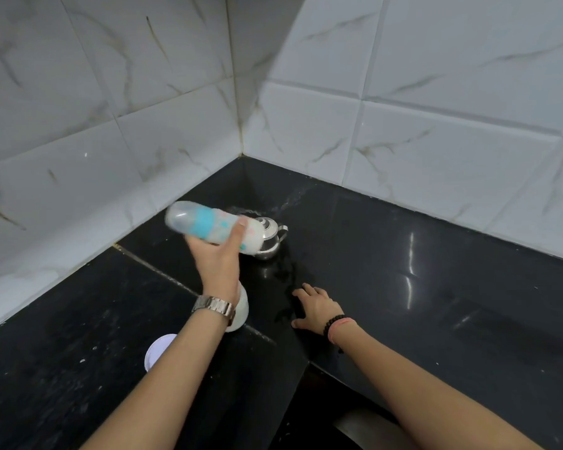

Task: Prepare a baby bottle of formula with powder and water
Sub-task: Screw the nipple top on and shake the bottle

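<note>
Evidently mixing was underway: the left hand gripped the baby bottle, tipped sideways above the counter, milky liquid inside. The right hand rested flat nearby. Next, probably setting it upright.

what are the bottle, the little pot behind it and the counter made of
Bottle: looks like clear plastic, slightly frosted, with a printed turquoise band; milky white liquid shows through it. The left hand grips it.
Pot: polished metal, probably steel, with mirror-like reflections and a bright handle.
Counter: glossy black stone, perhaps granite, given its faint speckling, sharp light glints and seam.
</note>
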